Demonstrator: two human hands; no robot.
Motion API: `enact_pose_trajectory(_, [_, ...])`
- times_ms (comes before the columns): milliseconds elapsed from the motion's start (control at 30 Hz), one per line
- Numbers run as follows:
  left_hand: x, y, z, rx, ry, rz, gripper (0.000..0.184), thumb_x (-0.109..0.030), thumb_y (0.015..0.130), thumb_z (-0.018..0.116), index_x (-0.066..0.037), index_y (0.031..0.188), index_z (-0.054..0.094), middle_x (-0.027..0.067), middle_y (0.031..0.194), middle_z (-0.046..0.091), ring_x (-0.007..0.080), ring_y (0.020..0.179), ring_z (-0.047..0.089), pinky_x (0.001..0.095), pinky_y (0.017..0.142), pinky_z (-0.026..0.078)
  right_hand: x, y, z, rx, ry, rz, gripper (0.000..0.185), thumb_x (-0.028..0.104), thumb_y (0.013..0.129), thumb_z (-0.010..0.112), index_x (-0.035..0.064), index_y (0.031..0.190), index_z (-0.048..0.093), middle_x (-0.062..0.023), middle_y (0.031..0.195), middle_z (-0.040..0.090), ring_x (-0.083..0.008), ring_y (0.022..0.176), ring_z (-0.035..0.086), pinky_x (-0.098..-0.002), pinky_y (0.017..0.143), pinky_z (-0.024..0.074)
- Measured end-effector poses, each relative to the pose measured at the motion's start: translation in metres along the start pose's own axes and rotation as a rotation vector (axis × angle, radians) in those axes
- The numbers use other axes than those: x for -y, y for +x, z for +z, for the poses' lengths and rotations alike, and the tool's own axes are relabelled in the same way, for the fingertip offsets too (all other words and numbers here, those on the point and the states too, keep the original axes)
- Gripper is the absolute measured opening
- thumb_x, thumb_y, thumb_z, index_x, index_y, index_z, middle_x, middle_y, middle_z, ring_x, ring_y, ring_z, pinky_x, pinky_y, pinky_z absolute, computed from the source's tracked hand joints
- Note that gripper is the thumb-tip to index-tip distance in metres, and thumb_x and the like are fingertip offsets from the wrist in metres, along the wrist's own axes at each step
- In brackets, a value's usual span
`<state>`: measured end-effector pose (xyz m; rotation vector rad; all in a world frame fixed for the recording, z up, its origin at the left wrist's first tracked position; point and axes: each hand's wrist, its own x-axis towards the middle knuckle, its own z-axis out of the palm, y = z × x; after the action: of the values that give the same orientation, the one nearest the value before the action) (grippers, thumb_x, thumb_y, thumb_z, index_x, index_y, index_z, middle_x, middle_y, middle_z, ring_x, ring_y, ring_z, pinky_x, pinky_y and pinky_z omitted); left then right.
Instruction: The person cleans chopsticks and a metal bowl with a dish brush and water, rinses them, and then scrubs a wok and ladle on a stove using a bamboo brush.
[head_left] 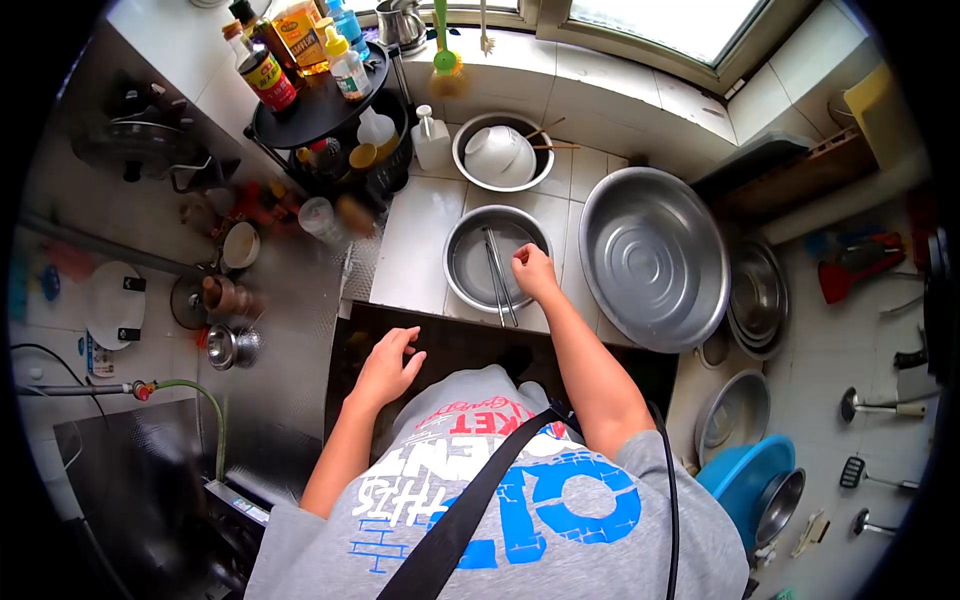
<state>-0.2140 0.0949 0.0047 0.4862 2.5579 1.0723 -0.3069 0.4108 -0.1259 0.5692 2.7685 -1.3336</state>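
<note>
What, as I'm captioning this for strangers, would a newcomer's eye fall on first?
Probably the wide, shiny silver metal basin on the white-tiled counter, right of centre, and the big blue lettering across the grey T-shirt below. Next, the round silver metal bowl at centre, with long, thin metal utensils leaning in it and the person's right hand at its right rim.
</note>
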Motion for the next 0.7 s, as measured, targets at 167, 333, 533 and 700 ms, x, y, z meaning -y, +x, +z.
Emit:
enact_pose_trajectory(167, [-0.012,0.018,0.005,-0.141,-0.052,-0.112,0.037,-0.008,0.085,0.067,0.001,0.119,0.058,0.0132,0.111,0.062,0.023,0.087,0.067,0.0331,0.078,0.053,0.038,0.03,-0.009,0.042,0.124,-0.118,0.02,0.016,0.083,0.063,0.0018,0.098,0.063,-0.0144,0.089,0.07,-0.027,0.085,0.068,-0.0363,0.079,0.053])
enact_pose_trajectory(333, [-0.017,0.064,-0.01,-0.186,-0.151,-0.08,0.03,-0.007,0.086,0.065,0.004,0.114,0.061,0.0148,0.109,0.065,0.0207,0.087,0.068,0.0307,0.071,0.054,0.072,0.052,-0.024,0.11,0.21,-0.188,0.022,0.016,0.083,0.064,-0.0001,0.098,0.062,-0.016,0.088,0.069,-0.0305,0.083,0.068,-0.0398,0.078,0.0529])
enact_pose_trajectory(533, [-0.041,0.205,-0.071,-0.281,-0.423,0.119,0.02,-0.014,0.089,0.066,0.003,0.1,0.067,0.0085,0.081,0.07,0.0139,0.07,0.066,0.0277,0.067,0.052,0.054,0.054,-0.032,0.154,0.141,-0.165,0.021,0.019,0.083,0.066,0.0004,0.092,0.064,-0.0168,0.088,0.069,-0.0305,0.083,0.067,-0.0393,0.078,0.0526])
enact_pose_trajectory(700, [-0.111,0.351,-0.144,-0.437,-0.238,0.124,0.029,-0.027,0.087,0.068,0.001,0.092,0.068,0.0101,0.078,0.07,0.0136,0.073,0.068,0.0271,0.066,0.052,0.057,0.027,-0.057,0.135,0.104,-0.106,0.021,0.018,0.085,0.065,-0.0006,0.095,0.065,-0.016,0.089,0.07,-0.0286,0.083,0.068,-0.038,0.078,0.0529])
